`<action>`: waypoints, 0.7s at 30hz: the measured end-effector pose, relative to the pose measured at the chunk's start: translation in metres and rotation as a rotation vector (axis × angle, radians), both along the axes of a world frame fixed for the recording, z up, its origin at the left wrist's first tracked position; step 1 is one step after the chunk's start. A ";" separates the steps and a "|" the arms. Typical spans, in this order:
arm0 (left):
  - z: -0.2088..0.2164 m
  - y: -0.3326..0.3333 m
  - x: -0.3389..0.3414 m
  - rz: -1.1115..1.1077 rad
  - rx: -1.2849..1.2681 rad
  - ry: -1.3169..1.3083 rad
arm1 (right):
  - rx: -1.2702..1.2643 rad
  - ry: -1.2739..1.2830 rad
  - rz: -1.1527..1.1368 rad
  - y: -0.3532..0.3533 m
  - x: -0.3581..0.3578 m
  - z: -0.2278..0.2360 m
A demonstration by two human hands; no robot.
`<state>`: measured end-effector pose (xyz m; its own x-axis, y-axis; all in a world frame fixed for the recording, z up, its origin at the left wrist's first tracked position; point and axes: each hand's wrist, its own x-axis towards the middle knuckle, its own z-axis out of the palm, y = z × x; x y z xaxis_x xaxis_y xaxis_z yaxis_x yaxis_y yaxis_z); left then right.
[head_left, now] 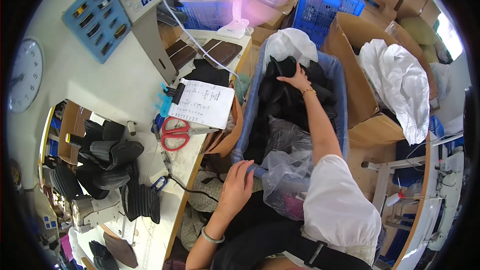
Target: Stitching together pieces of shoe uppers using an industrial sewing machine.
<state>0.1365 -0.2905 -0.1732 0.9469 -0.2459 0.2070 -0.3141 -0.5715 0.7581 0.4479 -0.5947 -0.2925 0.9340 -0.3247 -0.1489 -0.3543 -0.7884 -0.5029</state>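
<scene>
My right hand [298,80] reaches into a blue bin [343,100] and grips a black curved piece [283,65], thumb out to the left. Its fingertips are partly hidden among the black pieces. More dark pieces fill the bin, some under a clear plastic bag [285,140]. At the bin's near left corner, my left hand [237,186] holds nothing, its fingers extended and loosely apart beside the rim. On the table to the left, a pile of black ribbed pieces [107,155] lies on and around a sewing machine [92,212].
Red-handled scissors [175,134] and a clipped sheet of paper [205,102] lie on the white table [150,240]. A pink fan [233,0] runs at its far end. Cardboard boxes [357,80] with a white bag [395,80] stand right of the bin. Blue crates [327,2] stand behind.
</scene>
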 end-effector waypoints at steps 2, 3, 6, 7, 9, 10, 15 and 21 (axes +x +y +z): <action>-0.005 0.001 0.001 0.007 0.002 0.013 | 0.007 -0.011 -0.050 0.013 0.011 -0.008; -0.008 -0.003 0.004 -0.005 -0.017 0.021 | 0.019 -0.147 -0.108 0.005 0.013 -0.020; -0.016 -0.008 0.010 -0.003 -0.045 0.052 | 0.047 -0.262 -0.182 -0.001 0.021 -0.049; -0.018 -0.009 0.012 -0.009 -0.043 0.057 | 0.057 -0.245 -0.196 0.000 0.022 -0.058; -0.019 -0.012 0.015 -0.037 -0.063 0.074 | -0.039 -0.422 -0.237 -0.013 0.024 -0.073; -0.019 -0.013 0.016 -0.048 -0.068 0.080 | -0.015 -0.400 -0.192 -0.034 0.026 -0.072; -0.026 -0.002 0.018 -0.016 -0.071 0.112 | -0.108 -0.393 -0.137 -0.106 0.012 -0.025; -0.029 -0.017 0.030 -0.060 -0.129 0.075 | -0.063 0.058 -0.088 -0.186 -0.045 -0.030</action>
<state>0.1666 -0.3078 -0.2018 0.9453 -0.2786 0.1696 -0.2844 -0.4495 0.8468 0.4027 -0.7804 -0.3225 0.8920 -0.4153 -0.1787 -0.4504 -0.7823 -0.4302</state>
